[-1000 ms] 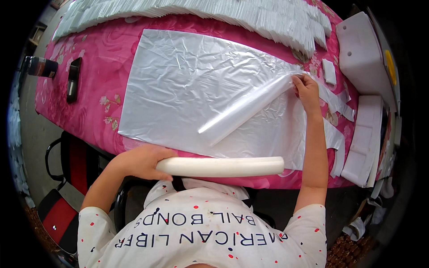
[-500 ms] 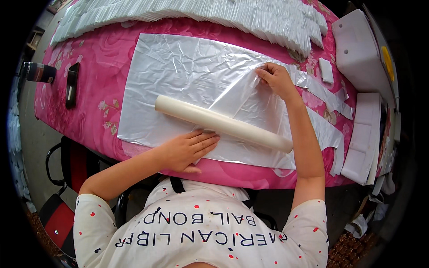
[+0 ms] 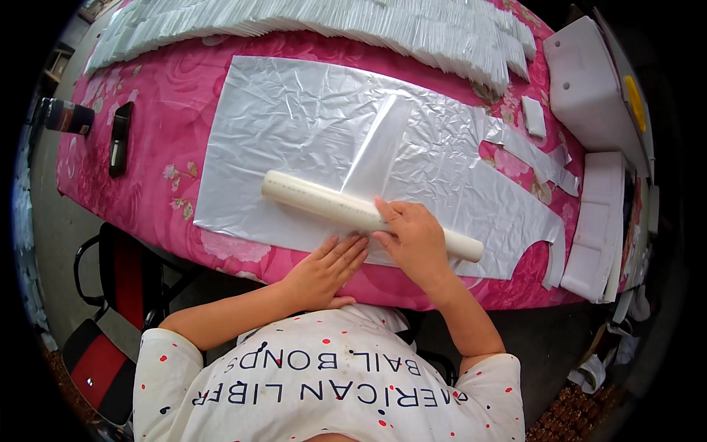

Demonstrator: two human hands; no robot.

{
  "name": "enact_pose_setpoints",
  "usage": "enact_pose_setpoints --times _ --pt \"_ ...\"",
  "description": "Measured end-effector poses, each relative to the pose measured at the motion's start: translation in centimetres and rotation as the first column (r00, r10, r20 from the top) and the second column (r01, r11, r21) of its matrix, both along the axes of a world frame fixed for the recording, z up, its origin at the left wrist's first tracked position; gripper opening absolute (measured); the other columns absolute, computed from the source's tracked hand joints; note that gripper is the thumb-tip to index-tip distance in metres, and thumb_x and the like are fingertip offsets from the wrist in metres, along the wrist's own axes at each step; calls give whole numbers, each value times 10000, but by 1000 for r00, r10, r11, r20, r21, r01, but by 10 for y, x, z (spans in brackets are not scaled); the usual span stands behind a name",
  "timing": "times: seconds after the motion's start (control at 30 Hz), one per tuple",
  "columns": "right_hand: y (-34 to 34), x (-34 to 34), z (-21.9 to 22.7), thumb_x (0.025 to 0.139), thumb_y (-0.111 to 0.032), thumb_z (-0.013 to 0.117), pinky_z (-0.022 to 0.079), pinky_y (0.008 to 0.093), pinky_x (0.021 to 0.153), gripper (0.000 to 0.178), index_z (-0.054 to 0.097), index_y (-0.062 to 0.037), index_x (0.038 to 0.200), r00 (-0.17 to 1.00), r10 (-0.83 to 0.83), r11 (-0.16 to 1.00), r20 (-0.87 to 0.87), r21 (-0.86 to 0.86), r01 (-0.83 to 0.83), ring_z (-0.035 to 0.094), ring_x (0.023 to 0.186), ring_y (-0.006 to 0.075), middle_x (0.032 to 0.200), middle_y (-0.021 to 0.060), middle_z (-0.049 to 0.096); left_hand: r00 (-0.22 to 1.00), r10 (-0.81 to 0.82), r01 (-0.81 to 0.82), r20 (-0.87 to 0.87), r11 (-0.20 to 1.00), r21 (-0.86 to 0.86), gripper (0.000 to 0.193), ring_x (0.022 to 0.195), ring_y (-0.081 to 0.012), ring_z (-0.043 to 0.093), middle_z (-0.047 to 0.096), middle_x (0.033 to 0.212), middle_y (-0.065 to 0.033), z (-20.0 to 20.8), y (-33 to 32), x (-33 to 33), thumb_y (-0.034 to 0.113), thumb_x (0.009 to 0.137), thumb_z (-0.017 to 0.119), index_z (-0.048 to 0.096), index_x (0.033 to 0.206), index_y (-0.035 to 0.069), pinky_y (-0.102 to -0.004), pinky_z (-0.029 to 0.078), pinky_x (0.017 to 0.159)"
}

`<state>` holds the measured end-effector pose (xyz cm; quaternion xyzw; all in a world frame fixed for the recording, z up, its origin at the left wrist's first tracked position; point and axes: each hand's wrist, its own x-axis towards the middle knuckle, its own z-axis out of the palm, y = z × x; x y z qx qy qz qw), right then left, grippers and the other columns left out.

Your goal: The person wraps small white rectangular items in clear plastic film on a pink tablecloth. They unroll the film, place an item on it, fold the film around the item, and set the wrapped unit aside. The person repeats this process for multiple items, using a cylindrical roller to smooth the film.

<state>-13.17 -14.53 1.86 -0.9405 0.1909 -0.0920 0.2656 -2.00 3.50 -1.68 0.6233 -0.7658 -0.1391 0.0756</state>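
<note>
Silvery-white plastic carrier bags (image 3: 294, 110) lie spread flat on the table, crinkled, their cut-out handles toward the right. A white tube (image 3: 317, 200) rests slantwise across them, its left end farther from me. My right hand (image 3: 416, 239) grips the tube right of its middle, thumb on the near side and fingers over the top. My left hand (image 3: 331, 269) lies flat with fingers stretched out at the near edge of the plastic, just short of the tube. A smooth folded strip of plastic (image 3: 379, 144) runs from beneath the tube toward the far side.
Rows of folded white plastic packs (image 3: 317, 20) line the table's far side. One small white pack (image 3: 534, 116) lies at the right, near white foam boxes (image 3: 593, 221). A dark phone-like object (image 3: 120, 140) and a dark jar (image 3: 68, 116) are at the left. Pink flowered cloth (image 3: 147, 184) covers the table.
My right hand has let go of the plastic's far part and come nearer onto the tube. The tube has shifted slightly right. My left hand has slid a little nearer to me.
</note>
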Motion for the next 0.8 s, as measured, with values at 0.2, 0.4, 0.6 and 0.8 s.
enact_pose_setpoints --times 0.2,0.4,0.6,0.8 --pt "-93 -42 -12 760 -207 677 437 375 797 475 559 -86 1203 920 -373 888 123 -240 392 536 915 276 984 91 592 989 -110 111 -94 994 1 820 1366 -296 202 258 1449 -186 2 -1 6 545 796 497 319 1356 -28 -453 128 1107" --pt "-84 -61 1 751 -151 669 387 400 906 465 560 -84 1198 969 -235 962 80 -126 244 537 973 261 1063 91 594 968 -208 216 -139 975 47 825 1374 -268 188 233 1464 -162 7 -8 33 498 759 563 309 1370 6 -442 127 1112" --pt "-8 -39 3 683 -100 694 272 499 1029 501 581 -134 1170 996 82 991 21 -111 -79 525 1039 222 1118 49 574 992 -106 107 66 994 -1 812 1371 -275 195 242 1461 -161 -4 2 -7 519 761 550 324 1371 32 -464 137 1101" --pt "-30 19 -9 700 -116 690 255 480 1038 482 581 -142 1170 988 104 978 112 -190 -81 525 1038 213 1098 42 576 996 -21 19 -85 1000 -24 786 1365 -285 209 264 1448 -168 -5 6 -12 505 770 557 340 1362 35 -471 171 1089"
